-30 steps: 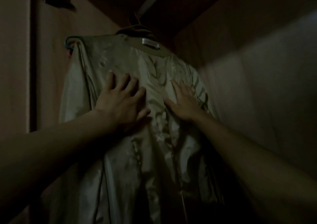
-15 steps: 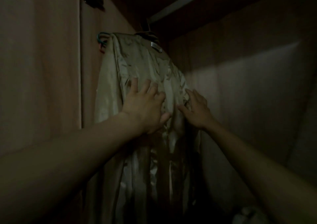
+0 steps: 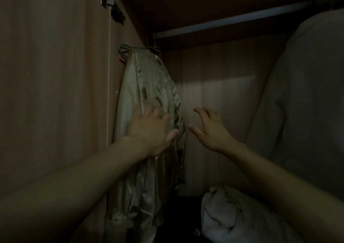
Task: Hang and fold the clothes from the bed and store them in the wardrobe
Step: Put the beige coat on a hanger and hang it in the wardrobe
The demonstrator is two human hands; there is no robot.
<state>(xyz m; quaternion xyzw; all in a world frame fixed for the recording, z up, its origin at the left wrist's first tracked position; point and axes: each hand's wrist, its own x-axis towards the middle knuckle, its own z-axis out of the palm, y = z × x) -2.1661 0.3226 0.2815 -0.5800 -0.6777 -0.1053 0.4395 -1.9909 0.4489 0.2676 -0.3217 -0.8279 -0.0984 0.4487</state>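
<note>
Here the jacket (image 3: 149, 86) hangs lengthwise downward, left hand (image 3: 150, 129) pressed flat, right hand (image 3: 210, 129) open, empty.

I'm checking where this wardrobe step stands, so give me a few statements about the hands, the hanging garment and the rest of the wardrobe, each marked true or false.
1. The shiny beige garment hangs at the left end of the wardrobe, beside the side wall. True.
2. The right hand grips the garment. False: it is open, fingers spread, clear of the fabric in front of the back panel.
3. The left hand lies flat on the garment. True.
4. The garment lies folded on the wardrobe floor. False: it hangs from a hanger at the top.
5. A white bundle of cloth lies low at the right of the garment. True.
</note>
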